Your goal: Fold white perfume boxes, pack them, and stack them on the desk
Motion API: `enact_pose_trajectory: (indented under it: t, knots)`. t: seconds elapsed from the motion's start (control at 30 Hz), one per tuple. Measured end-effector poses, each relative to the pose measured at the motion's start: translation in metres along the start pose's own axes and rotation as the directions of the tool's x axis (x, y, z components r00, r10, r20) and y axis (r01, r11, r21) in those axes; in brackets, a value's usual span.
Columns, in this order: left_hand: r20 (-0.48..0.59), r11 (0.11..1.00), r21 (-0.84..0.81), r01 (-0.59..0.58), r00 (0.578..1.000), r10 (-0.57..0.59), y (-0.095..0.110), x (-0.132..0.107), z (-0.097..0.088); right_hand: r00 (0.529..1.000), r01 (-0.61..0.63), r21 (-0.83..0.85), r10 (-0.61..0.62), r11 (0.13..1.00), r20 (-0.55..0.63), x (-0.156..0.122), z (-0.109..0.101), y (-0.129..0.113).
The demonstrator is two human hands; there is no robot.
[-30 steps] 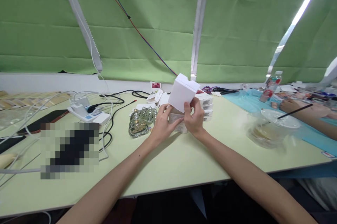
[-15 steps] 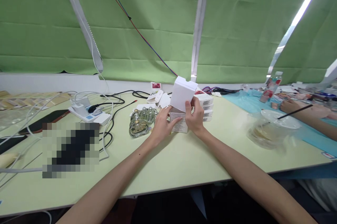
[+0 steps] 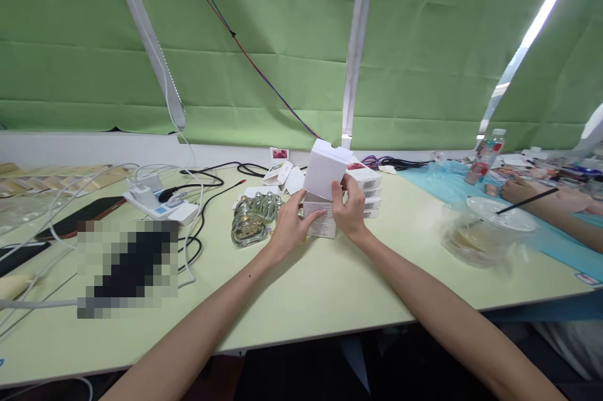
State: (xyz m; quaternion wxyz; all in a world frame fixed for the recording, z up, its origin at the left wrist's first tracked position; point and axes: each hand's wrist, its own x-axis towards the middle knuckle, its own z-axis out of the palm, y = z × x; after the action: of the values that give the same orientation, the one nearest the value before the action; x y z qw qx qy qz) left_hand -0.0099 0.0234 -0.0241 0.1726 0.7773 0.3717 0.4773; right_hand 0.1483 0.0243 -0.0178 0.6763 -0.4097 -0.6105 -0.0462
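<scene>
My right hand (image 3: 349,211) pinches a small white carton (image 3: 325,168) by its lower edge and holds it tilted above the table. My left hand (image 3: 293,223) has its fingers curled against the same carton's underside and against a flat white box (image 3: 320,225) lying beneath it. A stack of white boxes with barcode labels (image 3: 369,190) stands just behind my right hand. A clear glass perfume bottle (image 3: 249,223) sits on the pale green table (image 3: 330,288) to the left of my left hand.
Cables (image 3: 202,181), a white power strip (image 3: 160,203) and a dark phone (image 3: 80,215) lie at the left. Folded white cartons (image 3: 282,173) lie behind the bottle. At the right stands a clear lidded bowl (image 3: 485,231); another person's hand (image 3: 518,189) rests on a blue mat.
The white carton has dropped slightly and come closer to the flat box. Both hands stay on it, with the fingers shifted a little.
</scene>
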Motion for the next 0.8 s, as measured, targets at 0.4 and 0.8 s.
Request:
enact_pose_trajectory:
  t: [0.4,0.8]
  knots:
    - [-0.009,0.991,-0.123,0.045,0.999,-0.047,0.001,-0.001,0.001,1.000,0.015,0.023,-0.015,1.000,0.018,0.001,0.000,0.008]
    - [-0.004,0.986,-0.145,0.082,0.997,-0.083,0.003,-0.001,0.000,0.996,0.063,0.038,-0.065,0.997,0.057,0.003,-0.001,0.016]
